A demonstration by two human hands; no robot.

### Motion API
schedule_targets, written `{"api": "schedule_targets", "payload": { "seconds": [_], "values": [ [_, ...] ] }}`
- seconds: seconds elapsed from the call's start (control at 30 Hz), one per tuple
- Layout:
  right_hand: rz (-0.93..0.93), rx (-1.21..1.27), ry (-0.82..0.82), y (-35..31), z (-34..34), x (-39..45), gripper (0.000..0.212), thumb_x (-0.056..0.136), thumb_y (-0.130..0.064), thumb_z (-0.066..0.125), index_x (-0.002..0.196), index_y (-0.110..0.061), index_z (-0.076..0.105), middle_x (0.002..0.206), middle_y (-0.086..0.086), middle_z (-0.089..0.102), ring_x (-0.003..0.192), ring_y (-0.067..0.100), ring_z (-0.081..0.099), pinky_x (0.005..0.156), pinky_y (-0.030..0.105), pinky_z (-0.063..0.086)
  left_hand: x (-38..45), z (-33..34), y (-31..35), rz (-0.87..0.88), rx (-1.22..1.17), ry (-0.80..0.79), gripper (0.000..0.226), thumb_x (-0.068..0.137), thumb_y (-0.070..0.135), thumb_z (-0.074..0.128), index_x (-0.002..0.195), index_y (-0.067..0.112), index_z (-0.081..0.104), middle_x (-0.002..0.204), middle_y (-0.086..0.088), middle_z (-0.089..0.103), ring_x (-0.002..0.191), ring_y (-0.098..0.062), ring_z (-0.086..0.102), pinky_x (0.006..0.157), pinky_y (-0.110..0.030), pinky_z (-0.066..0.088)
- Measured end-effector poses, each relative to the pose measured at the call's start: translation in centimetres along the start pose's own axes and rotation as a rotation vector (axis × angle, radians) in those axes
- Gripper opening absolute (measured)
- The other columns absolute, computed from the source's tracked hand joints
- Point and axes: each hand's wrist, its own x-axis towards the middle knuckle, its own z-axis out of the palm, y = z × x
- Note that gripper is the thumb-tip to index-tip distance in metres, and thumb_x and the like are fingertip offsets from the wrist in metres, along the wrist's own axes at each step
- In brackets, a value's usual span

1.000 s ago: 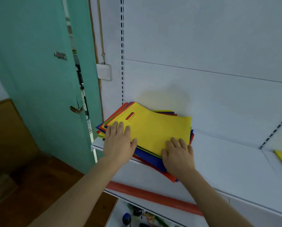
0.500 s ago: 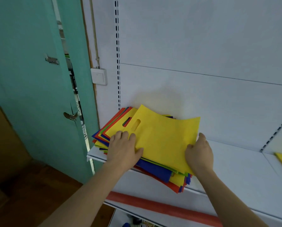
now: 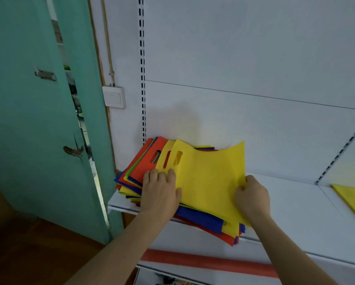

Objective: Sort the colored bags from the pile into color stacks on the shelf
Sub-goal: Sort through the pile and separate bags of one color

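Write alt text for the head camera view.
A person's right hand pinches the edge of the top yellow flat bag, lifting it off a mixed pile of coloured bags that the left hand presses down on a white shelf.

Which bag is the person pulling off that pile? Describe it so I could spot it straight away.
Start at the white shelf and find the mixed pile at its left end. The top yellow bag is the one, pinched by the right hand. Unlike the flat bags beneath, its far corners curl upward.
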Motion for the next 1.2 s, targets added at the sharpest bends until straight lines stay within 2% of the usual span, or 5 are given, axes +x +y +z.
{"api": "schedule_targets", "payload": {
  "seconds": [0.47,0.67,0.77,1.0,1.2],
  "values": [
    [-0.091,0.218,0.262,0.6,-3.9,-1.9,0.017,0.102,-0.015,0.054,0.092,-0.029,0.056,0.090,0.001,0.064,0.079,0.028,0.055,0.071,0.037,0.039,3.1,-1.6,-1.3,-0.010,-0.200,-0.030,0.069,0.103,0.055,0.041,0.158,0.015,0.031,0.157,-0.017,0.044,0.145,-0.037,0.038,0.112,-0.050,0.042],
    [-0.110,0.498,0.356,0.8,-6.0,-2.4,0.008,0.095,-0.040,0.060,0.098,-0.033,0.063,0.083,-0.011,0.068,0.072,0.006,0.062,0.062,0.034,0.044,7.7,-2.1,-1.6,-0.168,-1.044,-0.066,0.040,0.107,0.026,0.049,0.147,0.025,0.046,0.118,-0.006,0.068,0.091,-0.023,0.068,0.074,-0.042,0.056],
    [-0.100,0.563,0.389,0.8,-6.9,-1.8,0.009,0.094,-0.042,0.066,0.098,-0.035,0.062,0.087,-0.014,0.068,0.074,0.004,0.063,0.062,0.035,0.045,8.8,-2.8,-1.4,-0.194,-1.270,0.082,0.040,0.107,0.018,0.050,0.143,0.032,0.055,0.127,0.008,0.068,0.093,-0.012,0.069,0.077,-0.045,0.058],
    [-0.076,0.393,0.196,2.5,-4.9,-2.3,0.020,0.099,-0.017,0.058,0.110,-0.032,0.053,0.088,0.000,0.064,0.077,0.025,0.062,0.063,0.044,0.051,7.8,-1.6,-0.4,-0.112,-1.210,0.122,0.028,0.108,0.016,0.050,0.110,0.043,0.058,0.099,0.015,0.065,0.082,-0.006,0.060,0.064,-0.035,0.045],
    [-0.034,0.289,0.418,3.8,-5.7,-3.4,0.038,0.098,-0.014,0.055,0.132,-0.031,0.053,0.080,-0.009,0.062,0.070,0.006,0.059,0.054,0.034,0.039,7.9,-2.1,0.9,-0.101,-1.196,0.231,0.018,0.109,0.018,0.052,0.122,0.027,0.060,0.102,0.020,0.064,0.087,0.004,0.060,0.068,-0.038,0.049]
  ]
}}
